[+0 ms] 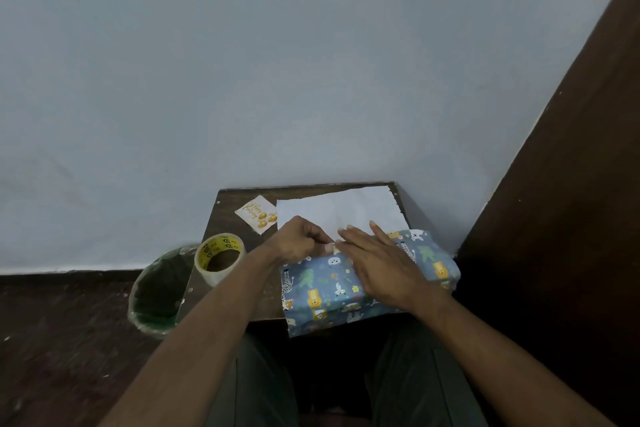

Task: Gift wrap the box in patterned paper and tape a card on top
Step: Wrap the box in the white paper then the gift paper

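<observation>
Farthest left, a bin (157, 291) lined with a clear bag stood on the dark floor (62, 340), tucked against the left edge of the desk (239, 302). Just beside it, on the desk's left edge, a roll of clear tape (219, 257) with a yellow printed core lay flat with its hole facing up. Behind the roll, nearer the pale wall (277, 62), a small card (257, 214) with gold lettering and gold balloons lay flat on the desk, turned at an angle and touching nothing.

The left hand (297, 242) had its fingers curled in at the far left corner of the box (325, 288), thumb and fingertips pinching what looked like a short strip of tape at the paper's edge, though the view was too dim to be certain. The box, covered in blue patterned paper (433, 260) printed with animals and trees, sat on the near right part of the desk, its near end overhanging the desk edge above the person's lap. The right hand (382, 263) lay flat across the box top, fingers straight and spread, pressing the paper down. Behind both hands the white underside of the loose paper flap (349, 210) reached back to the desk's far edge. At the far right rose a dark brown wooden panel (561, 218).
</observation>
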